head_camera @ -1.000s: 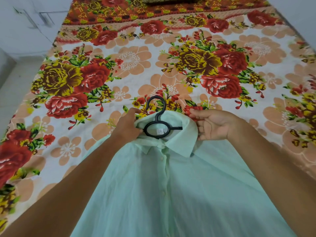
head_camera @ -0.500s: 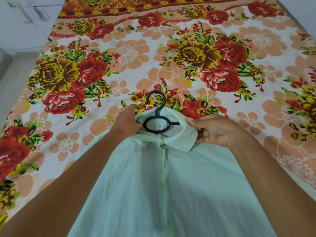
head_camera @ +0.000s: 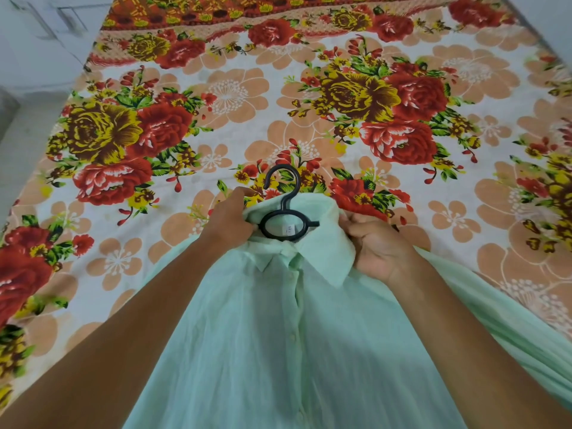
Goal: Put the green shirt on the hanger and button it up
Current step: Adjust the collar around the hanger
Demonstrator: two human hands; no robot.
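Observation:
A pale green shirt (head_camera: 278,335) lies front-up on the bed, collar away from me, its button placket running down the middle. A black hanger (head_camera: 283,218) sits inside the neck; only its hook and ring show above the collar, the arms are hidden under the fabric. My left hand (head_camera: 230,216) pinches the left side of the collar next to the hanger's ring. On the other side, my right hand (head_camera: 379,249) grips the right shoulder fabric just beside the collar point.
The bed carries a flowered sheet (head_camera: 235,97) in red, yellow and peach. White cupboards (head_camera: 40,32) and pale floor lie past the bed's left edge. A white wall (head_camera: 551,17) borders the far right corner.
My right hand has dropped from the collar's right edge and closed on the shoulder fabric. The collar now lies flatter around the hanger. The left hand has stayed at the collar.

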